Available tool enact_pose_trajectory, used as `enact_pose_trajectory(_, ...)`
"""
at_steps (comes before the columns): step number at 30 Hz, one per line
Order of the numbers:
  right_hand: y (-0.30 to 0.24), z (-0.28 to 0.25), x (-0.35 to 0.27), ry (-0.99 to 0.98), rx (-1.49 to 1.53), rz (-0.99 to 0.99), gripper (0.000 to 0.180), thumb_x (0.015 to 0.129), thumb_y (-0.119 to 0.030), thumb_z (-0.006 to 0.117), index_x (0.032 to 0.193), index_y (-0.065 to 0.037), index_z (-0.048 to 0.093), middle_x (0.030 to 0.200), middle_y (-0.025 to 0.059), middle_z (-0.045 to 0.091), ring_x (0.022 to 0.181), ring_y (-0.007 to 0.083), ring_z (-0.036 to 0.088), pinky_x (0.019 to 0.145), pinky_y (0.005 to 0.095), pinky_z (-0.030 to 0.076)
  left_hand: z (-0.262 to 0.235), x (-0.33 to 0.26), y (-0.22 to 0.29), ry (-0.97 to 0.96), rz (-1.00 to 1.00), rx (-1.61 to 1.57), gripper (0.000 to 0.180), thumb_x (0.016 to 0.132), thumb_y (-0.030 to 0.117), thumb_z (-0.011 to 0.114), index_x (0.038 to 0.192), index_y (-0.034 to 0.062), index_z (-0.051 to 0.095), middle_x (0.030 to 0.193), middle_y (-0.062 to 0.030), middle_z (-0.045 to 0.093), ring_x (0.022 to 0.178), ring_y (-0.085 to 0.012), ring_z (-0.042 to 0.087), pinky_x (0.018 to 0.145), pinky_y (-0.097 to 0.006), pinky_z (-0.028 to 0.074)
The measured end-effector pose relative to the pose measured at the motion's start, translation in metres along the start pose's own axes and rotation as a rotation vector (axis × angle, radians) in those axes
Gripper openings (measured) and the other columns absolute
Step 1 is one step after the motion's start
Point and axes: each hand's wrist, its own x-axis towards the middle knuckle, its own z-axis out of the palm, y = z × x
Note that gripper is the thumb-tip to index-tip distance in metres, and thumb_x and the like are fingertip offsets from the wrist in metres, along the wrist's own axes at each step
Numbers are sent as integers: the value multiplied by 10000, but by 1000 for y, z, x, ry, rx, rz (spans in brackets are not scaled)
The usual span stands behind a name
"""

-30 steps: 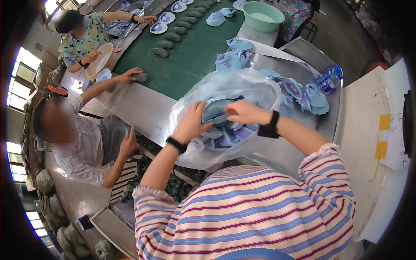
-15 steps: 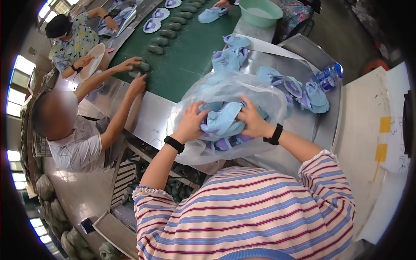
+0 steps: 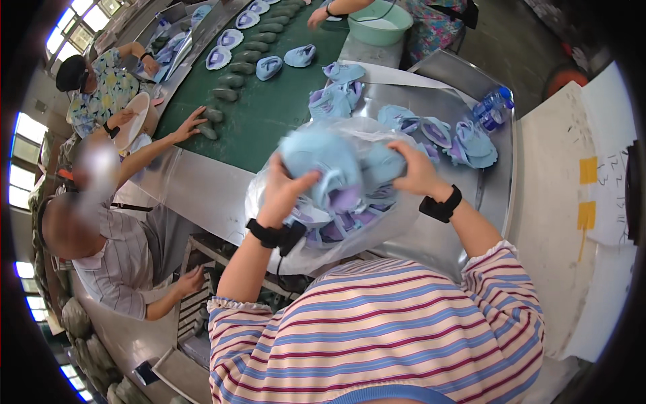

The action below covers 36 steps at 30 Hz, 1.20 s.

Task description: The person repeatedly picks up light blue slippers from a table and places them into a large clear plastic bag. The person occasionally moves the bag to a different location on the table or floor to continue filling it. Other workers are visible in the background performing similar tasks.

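Note:
My left hand (image 3: 279, 192) is closed on a light blue shoe upper (image 3: 319, 151) with a lilac lining, raised over a clear plastic bag (image 3: 404, 229) and blurred by motion. Beside it, my right hand (image 3: 418, 174) grips a second light blue shoe upper (image 3: 382, 163) between thumb and fingers. More blue and lilac uppers (image 3: 346, 222) fill the open bag beneath my hands. Further uppers (image 3: 472, 145) lie on the metal table to the right, and others (image 3: 331, 101) sit just beyond the bag.
A green conveyor surface (image 3: 269, 114) carries a row of dark shoe lasts (image 3: 243, 68), white-and-purple pieces (image 3: 218, 58) and two blue uppers (image 3: 299, 56). A co-worker (image 3: 121, 262) reaches in at left. Plastic bottles (image 3: 494, 108) and a green basin (image 3: 380, 27) stand beyond the table.
My hands have lifted two uppers up from the bag. Two blue uppers now lie on the green surface where a far co-worker's hand held one. The left co-worker's near hand has drawn back.

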Motion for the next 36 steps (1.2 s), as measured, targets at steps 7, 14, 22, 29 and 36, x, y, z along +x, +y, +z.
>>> enact_pose_trajectory(7,-18,-19,20,-171,493,-73,794,573,-179,679,1280,-28,352,1206,83,443,1140,183,403,962,295,308,-33,9,15,143,379,465,420,766,58,631,1161,62,489,1000,-105,570,928,-228,561,849,-340,428)
enact_pose_trajectory(14,-44,-7,37,-162,615,-101,596,656,-192,684,1183,-60,439,1163,115,465,1121,254,424,948,336,332,0,-3,11,-166,-157,211,301,903,177,482,1112,-29,549,1106,-113,573,1015,-221,516,1003,-310,271)
enact_pose_trajectory(22,-66,20,27,184,169,-509,488,663,-255,737,1056,-90,500,1251,126,394,1142,317,392,974,416,309,44,-6,22,9,-138,-349,434,903,315,479,1143,-46,506,1070,-82,573,958,-135,534,853,-267,406)
enact_pose_trajectory(29,-73,18,2,-19,-195,-1081,135,664,-99,661,743,-102,551,1164,123,503,1187,305,379,925,467,378,-7,27,44,111,52,-506,394,916,324,478,1062,-34,553,1030,-57,595,891,-115,553,808,-247,428)
enact_pose_trajectory(36,-60,-17,39,-25,395,-398,331,535,-53,761,809,-52,576,1299,152,392,1161,290,429,926,379,374,-5,28,27,5,134,85,346,906,286,497,1043,-22,572,1012,-108,602,1067,-179,481,901,-295,363)
